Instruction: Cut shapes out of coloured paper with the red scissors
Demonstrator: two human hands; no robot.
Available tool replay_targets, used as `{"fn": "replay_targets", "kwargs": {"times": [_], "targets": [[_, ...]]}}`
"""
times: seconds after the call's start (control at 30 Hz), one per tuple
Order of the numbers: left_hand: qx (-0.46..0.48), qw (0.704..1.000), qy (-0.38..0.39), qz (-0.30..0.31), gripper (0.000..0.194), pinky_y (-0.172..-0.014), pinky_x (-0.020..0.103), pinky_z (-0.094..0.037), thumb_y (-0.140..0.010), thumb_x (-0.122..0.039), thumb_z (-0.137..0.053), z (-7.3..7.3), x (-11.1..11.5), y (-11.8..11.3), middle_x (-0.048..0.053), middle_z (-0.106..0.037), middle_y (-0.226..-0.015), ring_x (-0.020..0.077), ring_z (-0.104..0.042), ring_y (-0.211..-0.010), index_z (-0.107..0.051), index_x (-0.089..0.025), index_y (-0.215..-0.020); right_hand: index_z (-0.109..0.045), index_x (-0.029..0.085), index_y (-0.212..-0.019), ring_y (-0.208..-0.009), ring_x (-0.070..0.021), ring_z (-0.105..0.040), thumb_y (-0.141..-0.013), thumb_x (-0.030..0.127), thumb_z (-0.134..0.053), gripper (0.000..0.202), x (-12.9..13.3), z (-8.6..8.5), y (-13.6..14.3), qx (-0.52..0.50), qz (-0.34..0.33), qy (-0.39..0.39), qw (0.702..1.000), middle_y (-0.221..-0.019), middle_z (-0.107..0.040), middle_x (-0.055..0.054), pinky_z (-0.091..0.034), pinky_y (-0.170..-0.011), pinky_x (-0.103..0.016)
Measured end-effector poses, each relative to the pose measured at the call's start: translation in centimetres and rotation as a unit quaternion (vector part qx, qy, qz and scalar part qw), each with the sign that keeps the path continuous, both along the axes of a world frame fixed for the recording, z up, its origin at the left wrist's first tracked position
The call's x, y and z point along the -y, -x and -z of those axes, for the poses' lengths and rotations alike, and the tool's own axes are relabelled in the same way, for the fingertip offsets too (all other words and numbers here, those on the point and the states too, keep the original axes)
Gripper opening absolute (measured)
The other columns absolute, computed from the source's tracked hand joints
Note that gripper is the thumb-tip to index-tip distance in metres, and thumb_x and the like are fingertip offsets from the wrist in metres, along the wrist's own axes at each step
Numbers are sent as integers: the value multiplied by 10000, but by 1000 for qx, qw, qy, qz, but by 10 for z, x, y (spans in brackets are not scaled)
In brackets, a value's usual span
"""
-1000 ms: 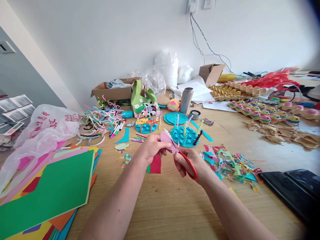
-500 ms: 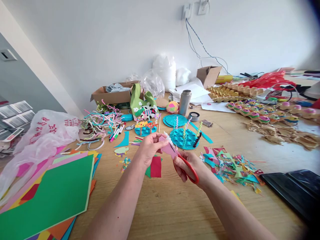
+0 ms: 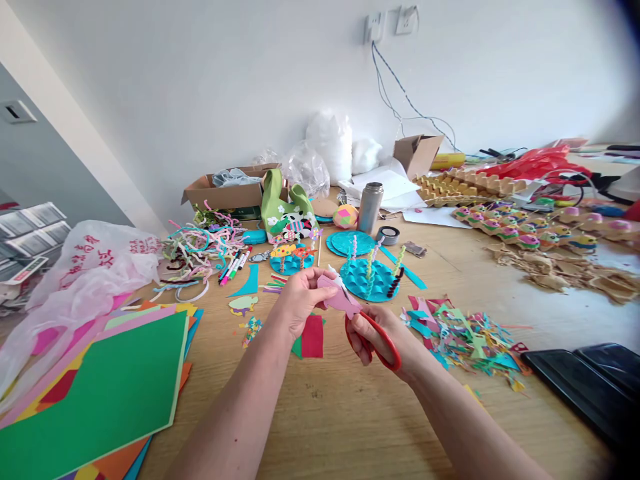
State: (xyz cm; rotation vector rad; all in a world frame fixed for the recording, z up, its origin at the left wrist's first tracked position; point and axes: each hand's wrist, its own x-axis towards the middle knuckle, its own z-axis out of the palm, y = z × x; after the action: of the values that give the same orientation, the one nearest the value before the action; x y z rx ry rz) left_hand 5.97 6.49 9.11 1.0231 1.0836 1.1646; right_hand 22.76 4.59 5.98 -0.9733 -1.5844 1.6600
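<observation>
My left hand (image 3: 306, 297) pinches a pink paper piece (image 3: 341, 301) above the middle of the table. Red-handled scissors (image 3: 387, 347) are held in my right hand (image 3: 377, 333), and their blades lie at the pink paper's upper edge. Just beyond my hands is a blue round base (image 3: 360, 277) with upright twisted pipe cleaners. A red paper square (image 3: 313, 337) lies on the table below my left hand, with some green paper beside it. To the right is a heap of small coloured paper scraps (image 3: 470, 337).
Coloured sheets (image 3: 105, 380) are stacked at the left, near a plastic bag (image 3: 95, 267). Pipe cleaners (image 3: 200, 243) and markers (image 3: 234, 267) lie behind them. A metal bottle (image 3: 371, 207) stands at the back. A black object (image 3: 575, 387) is at the right edge.
The pink paper has tilted slightly and shifted a little to the left at my left fingers. My right hand and the scissors have turned slightly and moved a little right.
</observation>
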Motion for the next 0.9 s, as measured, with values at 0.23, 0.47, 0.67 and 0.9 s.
{"fn": "replay_targets", "kwargs": {"times": [0.23, 0.47, 0.67, 0.9], "targets": [[-6, 1000, -1, 30, 329, -553, 195, -420, -597, -185, -741, 2, 0, 2, 4, -653, -745, 95, -587, -622, -653, -166, -913, -472, 196, -622, -360, -85, -457, -686, 716, -595, 538, 2, -5, 1, 16, 1, -5, 1000, -469, -517, 41, -293, -376, -213], [-44, 998, 4, 44, 348, -534, 202, -425, -605, -166, -725, 1, 1, 4, 29, -664, -789, 120, -604, -662, -655, -166, -946, -484, 186, -635, -368, -83, -468, -691, 732, -600, 561, 0, 1, -1, 1, 0, -1, 1000, -497, -527, 34, -290, -375, -211], [-41, 998, 7, 50, 348, -538, 207, -431, -610, -148, -717, -1, 1, 5, 24, -660, -766, 112, -596, -638, -640, -152, -950, -483, 185, -603, -365, -84, -468, -678, 732, -617, 568, 0, -1, 0, -7, -1, -2, 1000, -482, -526, 29, -300, -381, -217], [-27, 998, 9, 52, 416, -555, 228, -431, -563, -179, -748, -4, 1, 3, 25, -660, -757, 118, -593, -614, -621, -144, -958, -490, 191, -597, -364, -85, -467, -681, 722, -619, 553, 0, -2, 0, 1, -5, -9, 1000, -472, -522, 32, -296, -377, -221]]}}
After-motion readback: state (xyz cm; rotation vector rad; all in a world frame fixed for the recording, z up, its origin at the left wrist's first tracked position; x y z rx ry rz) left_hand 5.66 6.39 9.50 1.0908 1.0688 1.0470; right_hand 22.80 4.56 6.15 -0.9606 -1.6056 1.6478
